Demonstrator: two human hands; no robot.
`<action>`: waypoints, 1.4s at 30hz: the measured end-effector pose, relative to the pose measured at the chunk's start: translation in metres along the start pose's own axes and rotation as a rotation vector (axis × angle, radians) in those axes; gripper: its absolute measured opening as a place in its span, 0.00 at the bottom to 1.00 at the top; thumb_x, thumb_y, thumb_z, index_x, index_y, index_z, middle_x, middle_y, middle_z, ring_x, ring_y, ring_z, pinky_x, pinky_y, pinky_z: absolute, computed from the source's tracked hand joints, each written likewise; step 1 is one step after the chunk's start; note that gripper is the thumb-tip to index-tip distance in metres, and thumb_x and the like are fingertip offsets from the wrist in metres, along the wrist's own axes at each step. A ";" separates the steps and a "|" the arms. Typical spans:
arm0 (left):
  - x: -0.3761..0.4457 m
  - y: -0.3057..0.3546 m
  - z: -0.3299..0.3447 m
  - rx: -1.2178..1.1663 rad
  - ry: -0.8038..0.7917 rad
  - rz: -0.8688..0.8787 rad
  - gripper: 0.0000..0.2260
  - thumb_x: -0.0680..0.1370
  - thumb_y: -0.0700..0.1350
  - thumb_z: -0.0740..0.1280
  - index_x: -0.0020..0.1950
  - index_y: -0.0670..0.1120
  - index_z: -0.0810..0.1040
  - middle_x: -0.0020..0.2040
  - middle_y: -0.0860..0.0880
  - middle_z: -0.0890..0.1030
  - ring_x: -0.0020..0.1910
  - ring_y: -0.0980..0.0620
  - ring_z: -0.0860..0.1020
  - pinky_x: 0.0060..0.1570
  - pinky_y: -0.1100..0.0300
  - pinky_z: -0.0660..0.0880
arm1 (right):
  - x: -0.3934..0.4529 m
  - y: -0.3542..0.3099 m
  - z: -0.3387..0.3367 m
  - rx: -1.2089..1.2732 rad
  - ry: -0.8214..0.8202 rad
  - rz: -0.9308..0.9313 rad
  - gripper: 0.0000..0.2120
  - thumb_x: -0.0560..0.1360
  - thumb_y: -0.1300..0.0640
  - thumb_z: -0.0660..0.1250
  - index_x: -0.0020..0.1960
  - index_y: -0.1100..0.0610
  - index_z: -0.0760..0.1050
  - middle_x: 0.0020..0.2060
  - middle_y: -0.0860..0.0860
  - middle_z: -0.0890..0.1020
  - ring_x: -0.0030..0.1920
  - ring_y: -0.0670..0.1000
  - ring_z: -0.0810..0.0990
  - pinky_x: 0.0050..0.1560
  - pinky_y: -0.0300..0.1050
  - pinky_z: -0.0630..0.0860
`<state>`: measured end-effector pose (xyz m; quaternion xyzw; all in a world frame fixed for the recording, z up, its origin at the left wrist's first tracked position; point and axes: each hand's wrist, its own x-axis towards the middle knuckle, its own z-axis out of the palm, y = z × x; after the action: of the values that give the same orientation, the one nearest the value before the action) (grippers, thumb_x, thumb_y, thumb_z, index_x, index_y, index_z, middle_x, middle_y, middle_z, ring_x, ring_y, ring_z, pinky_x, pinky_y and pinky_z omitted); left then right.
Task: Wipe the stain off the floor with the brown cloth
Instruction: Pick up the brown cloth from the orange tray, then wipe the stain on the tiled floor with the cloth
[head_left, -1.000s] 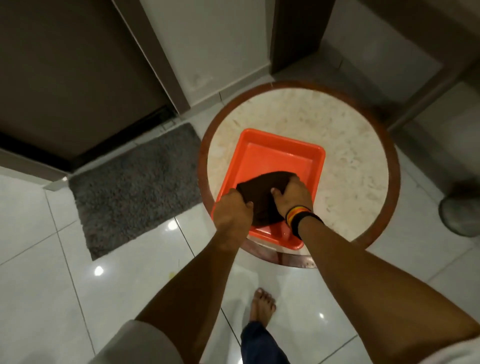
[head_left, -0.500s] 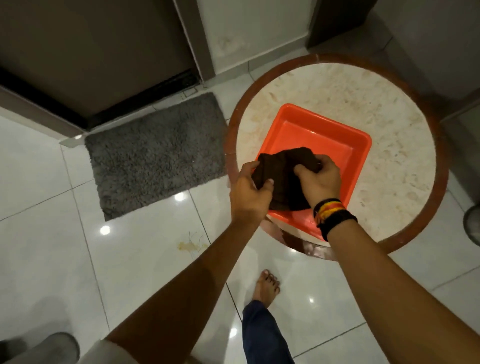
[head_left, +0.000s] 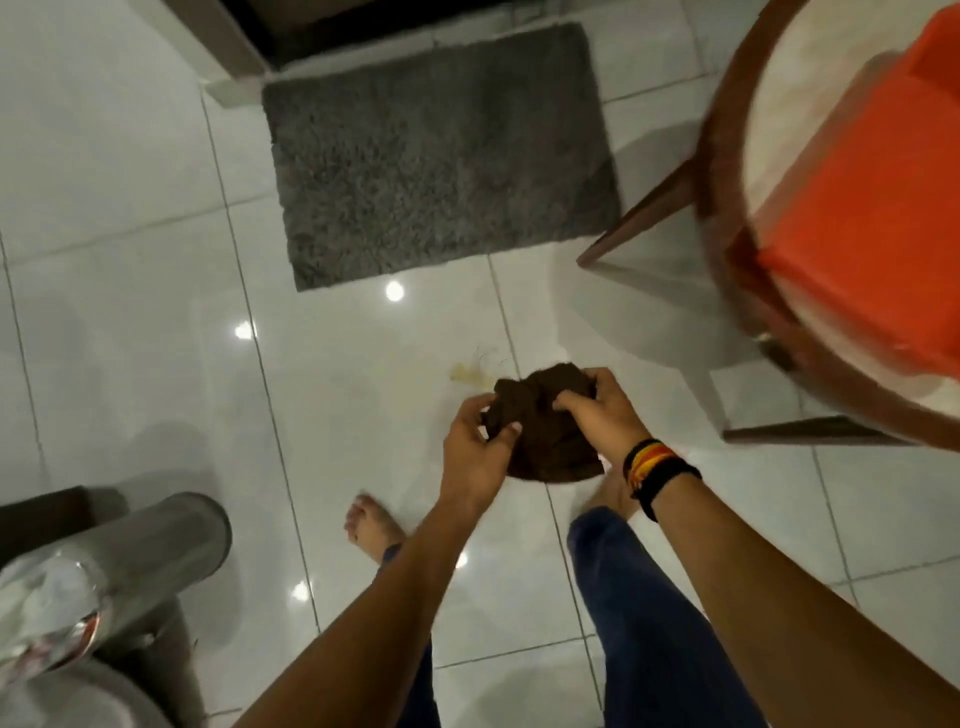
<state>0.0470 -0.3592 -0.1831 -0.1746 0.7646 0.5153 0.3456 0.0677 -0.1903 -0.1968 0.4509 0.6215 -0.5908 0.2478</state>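
Observation:
The brown cloth (head_left: 540, 431) is bunched up in the air above the white tiled floor, held between both hands. My left hand (head_left: 475, 452) grips its left edge and my right hand (head_left: 602, 410) grips its upper right part. A small yellowish stain (head_left: 467, 371) lies on the glossy tile just beyond the cloth, partly hidden by it. My bare feet stand on the floor below the hands.
A grey shaggy mat (head_left: 436, 150) lies further ahead by a dark doorway. The round wooden-rimmed table (head_left: 727, 218) with the orange tray (head_left: 872, 218) stands at the right, its legs reaching the floor near the stain. A steel bin (head_left: 145, 561) stands at the lower left.
Both hands have lifted the cloth out of the orange tray and carried it left and down, away from the table, to above the floor near the stain. The view has swung toward the floor.

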 end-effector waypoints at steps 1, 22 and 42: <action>0.008 -0.028 -0.009 -0.022 -0.017 -0.047 0.16 0.80 0.37 0.72 0.67 0.44 0.77 0.60 0.43 0.82 0.58 0.44 0.83 0.58 0.52 0.83 | 0.012 0.021 0.019 -0.003 -0.035 0.081 0.20 0.76 0.57 0.70 0.66 0.53 0.71 0.56 0.55 0.82 0.55 0.55 0.83 0.51 0.48 0.80; 0.313 -0.323 -0.047 0.790 0.086 0.120 0.66 0.65 0.72 0.75 0.85 0.38 0.43 0.84 0.32 0.39 0.83 0.31 0.38 0.78 0.33 0.38 | 0.269 0.270 0.222 -0.496 0.306 -0.001 0.51 0.81 0.37 0.65 0.85 0.61 0.37 0.84 0.64 0.39 0.85 0.65 0.42 0.82 0.65 0.49; 0.363 -0.325 -0.104 1.031 -0.260 0.030 0.84 0.50 0.70 0.83 0.79 0.45 0.22 0.79 0.35 0.23 0.78 0.30 0.24 0.74 0.26 0.31 | 0.390 0.226 0.189 -1.292 0.571 -0.501 0.38 0.84 0.37 0.49 0.85 0.61 0.51 0.84 0.64 0.56 0.84 0.66 0.55 0.80 0.75 0.52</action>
<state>-0.0407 -0.5543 -0.6333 0.0940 0.8719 0.0950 0.4711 0.0348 -0.2901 -0.6739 0.1964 0.9689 -0.0071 0.1504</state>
